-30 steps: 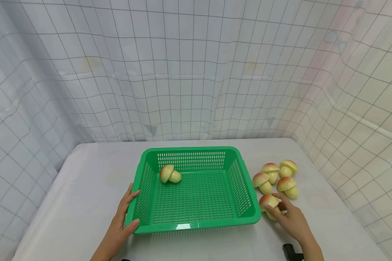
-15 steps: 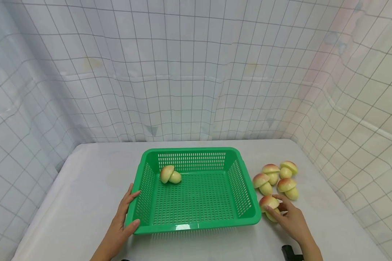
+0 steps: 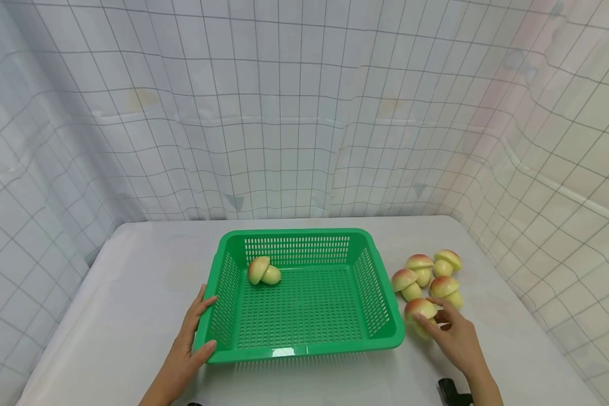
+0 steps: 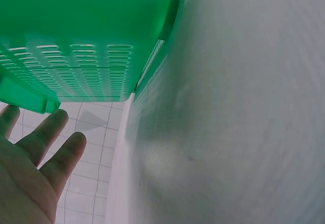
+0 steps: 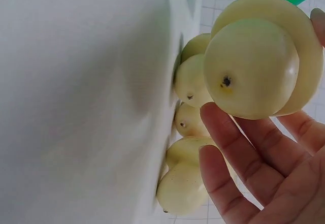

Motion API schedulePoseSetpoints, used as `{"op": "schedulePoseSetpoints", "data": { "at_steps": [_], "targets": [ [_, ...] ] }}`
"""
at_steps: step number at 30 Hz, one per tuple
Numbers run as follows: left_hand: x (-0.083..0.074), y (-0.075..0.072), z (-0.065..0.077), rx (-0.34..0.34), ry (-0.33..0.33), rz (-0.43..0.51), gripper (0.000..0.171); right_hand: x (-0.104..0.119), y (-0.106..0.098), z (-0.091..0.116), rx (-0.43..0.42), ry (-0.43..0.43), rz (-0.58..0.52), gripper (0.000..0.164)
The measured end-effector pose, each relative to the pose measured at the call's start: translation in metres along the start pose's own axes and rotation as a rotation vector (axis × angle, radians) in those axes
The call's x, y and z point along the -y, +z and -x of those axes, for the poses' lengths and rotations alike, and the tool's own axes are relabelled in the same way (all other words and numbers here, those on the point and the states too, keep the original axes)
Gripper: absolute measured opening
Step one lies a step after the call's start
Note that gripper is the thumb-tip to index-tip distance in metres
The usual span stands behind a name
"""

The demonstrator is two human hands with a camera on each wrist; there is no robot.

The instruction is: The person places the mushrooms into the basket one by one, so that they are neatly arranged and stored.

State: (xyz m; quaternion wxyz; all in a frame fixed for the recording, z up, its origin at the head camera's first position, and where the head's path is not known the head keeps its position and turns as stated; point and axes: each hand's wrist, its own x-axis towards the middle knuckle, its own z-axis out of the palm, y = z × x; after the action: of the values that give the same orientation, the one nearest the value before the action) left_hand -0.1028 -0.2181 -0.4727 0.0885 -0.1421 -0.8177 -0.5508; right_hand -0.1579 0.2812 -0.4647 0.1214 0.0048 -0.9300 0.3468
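A green plastic basket (image 3: 304, 349) stands on the white-covered table, with one toy mushroom (image 3: 264, 270) near its back left corner. My left hand (image 3: 185, 344) rests at the basket's left side, thumb on the near corner rim. Its fingers (image 4: 58, 160) look straight in the left wrist view. Just right of the basket, my right hand (image 3: 451, 335) holds another mushroom (image 3: 420, 309) between thumb and fingers, red-tinged cap up. The right wrist view shows this mushroom (image 5: 251, 69) raised off the table, its rounded stem end facing the camera.
Several more yellow-and-red mushrooms (image 3: 445, 286) lie in a group behind the right hand, close to the basket's right wall. A black object (image 3: 451, 390) shows by the right wrist. White grid-patterned curtains (image 3: 294, 129) hang around the table's back and sides.
My right hand has lifted the mushroom slightly and moved it a little away from me. The left hand and the basket keep their places.
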Motion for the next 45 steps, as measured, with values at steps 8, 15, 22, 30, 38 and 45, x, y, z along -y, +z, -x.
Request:
{"op": "schedulePoseSetpoints", "data": {
  "at_steps": [8,15,22,30,38,45],
  "targets": [
    [0.0,0.0,-0.001,-0.003,0.006,0.008,0.069,0.005,-0.004,0.001,-0.057,-0.009,-0.019,0.042],
    [-0.003,0.001,0.0,-0.016,-0.011,0.005,0.069,0.014,-0.006,0.0,-0.127,-0.046,-0.027,0.041],
    [0.0,0.001,0.0,-0.02,0.005,-0.006,0.069,0.02,-0.007,0.0,-0.2,-0.073,-0.084,0.041],
    [0.001,0.002,0.0,-0.023,0.039,0.013,0.07,0.033,-0.009,-0.001,-0.239,-0.094,-0.163,0.042],
    [0.001,0.001,0.0,-0.021,0.03,0.011,0.07,0.046,-0.012,-0.004,-0.249,-0.14,-0.222,0.044],
    [0.001,0.001,0.0,-0.021,0.041,0.014,0.07,0.057,-0.014,-0.008,-0.228,-0.147,-0.248,0.044]
  ]
}}
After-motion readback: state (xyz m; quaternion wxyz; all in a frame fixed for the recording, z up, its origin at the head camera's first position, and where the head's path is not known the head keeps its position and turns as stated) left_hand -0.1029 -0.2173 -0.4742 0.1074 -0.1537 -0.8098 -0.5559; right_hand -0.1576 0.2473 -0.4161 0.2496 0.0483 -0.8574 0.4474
